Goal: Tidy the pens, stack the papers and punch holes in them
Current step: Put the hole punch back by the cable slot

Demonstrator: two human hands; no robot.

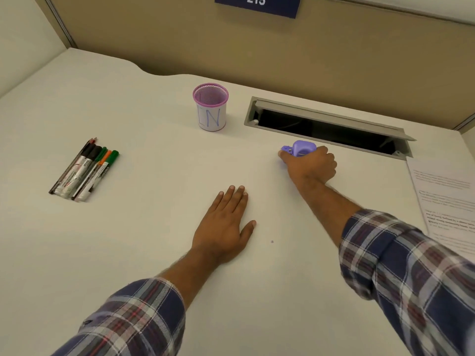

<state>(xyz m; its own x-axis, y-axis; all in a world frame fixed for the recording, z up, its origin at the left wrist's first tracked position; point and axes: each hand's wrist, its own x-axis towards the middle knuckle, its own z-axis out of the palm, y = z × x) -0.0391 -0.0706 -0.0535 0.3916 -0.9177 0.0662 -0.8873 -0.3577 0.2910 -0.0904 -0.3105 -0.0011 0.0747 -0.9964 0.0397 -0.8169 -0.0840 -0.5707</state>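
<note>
Two forearms in rolled plaid sleeves reach forward over a white desk. Nearest, the left hand lies palm down on a large white sheet of paper, which is spread flat across the middle of the desk and is hard to tell from the desk surface. Its fingers are extended and held close together, the thumb splayed to the right; it grips nothing. A small dark speck sits on the surface just right of that thumb.

Farther out, the right hand is closed around a purple hole punch at the far right part of the sheet. The fingers curl over the body of the punch and the thumb lies along its near side, its tip at the left end; the punch's left end and rounded top show above the knuckles. Whether the paper edge sits inside the punch cannot be told.

At the right edge of the desk, a printed page lies flat, partly cut off by the frame and partly covered by the right sleeve.

To the left, well apart from both hands, a bunch of markers and pencils lies side by side on the desk, caps pointing away; green, orange and black caps are visible.

Beyond the sheet, a pink mesh pen cup stands upright and empty, with a white band bearing blue letters. Right of it, a grey cable slot in the desk stands open. A beige partition closes the back, carrying a blue plate marked 215.
</note>
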